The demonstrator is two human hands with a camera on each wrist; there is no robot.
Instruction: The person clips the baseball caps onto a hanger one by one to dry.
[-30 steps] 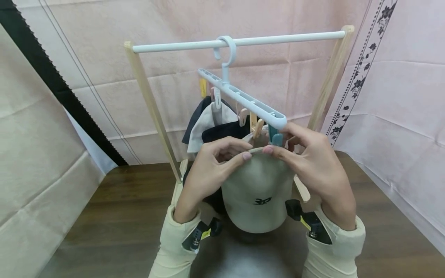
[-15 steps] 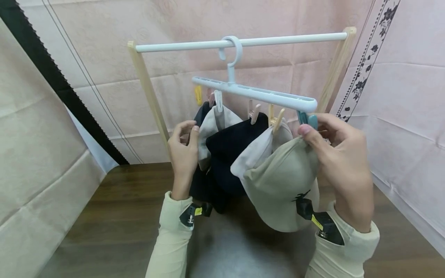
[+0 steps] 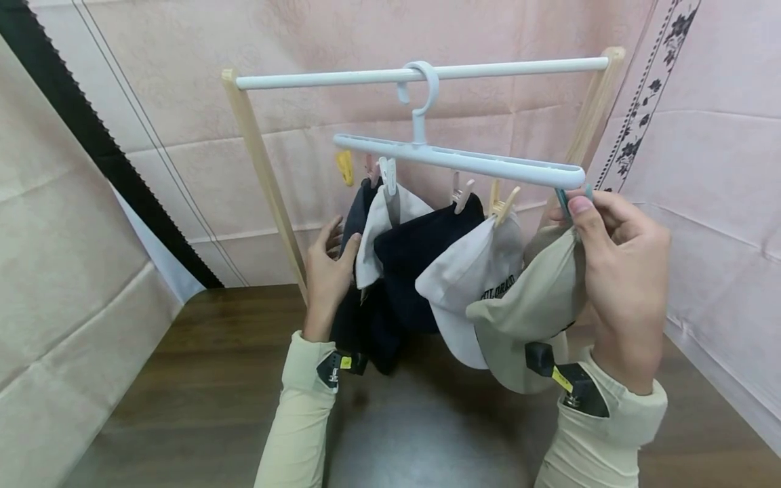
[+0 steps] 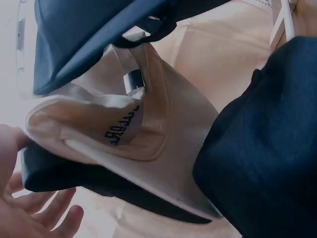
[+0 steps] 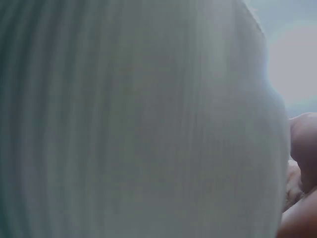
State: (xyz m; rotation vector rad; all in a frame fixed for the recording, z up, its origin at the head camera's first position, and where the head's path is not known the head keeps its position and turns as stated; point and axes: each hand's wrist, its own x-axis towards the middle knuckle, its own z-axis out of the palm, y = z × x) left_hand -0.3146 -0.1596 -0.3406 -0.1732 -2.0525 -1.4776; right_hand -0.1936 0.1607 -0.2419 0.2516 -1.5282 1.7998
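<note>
A pale blue clip hanger [image 3: 488, 161] carries a row of caps hung from clothespins. My right hand [image 3: 631, 251] pinches the teal clothespin [image 3: 561, 200] at the hanger's right end, thumb in front, just above a beige cap [image 3: 543, 291]. That cap fills most of the right wrist view. At the row's left end my left hand [image 3: 329, 274] lies against a dark blue cap [image 3: 358, 217], thumb nearer me and fingers loosely spread. A light cap [image 4: 183, 94] hangs beside these fingers in the left wrist view. Between the hands hang a navy cap [image 3: 409, 271] and a white lettered cap [image 3: 457, 271].
The hanger hooks over a white rod [image 3: 342, 79] on a wooden stand [image 3: 268, 176]. A yellow clothespin [image 3: 344, 168] dangles at the hanger's left end. Below is a dark wooden table [image 3: 201, 379]. Pink and white cloth [image 3: 476, 34] surrounds it.
My left hand has left the beige cap's top edge and moved left to the dark blue cap. The hanger has turned wider, its right end swinging right with my right hand, spreading the caps apart.
</note>
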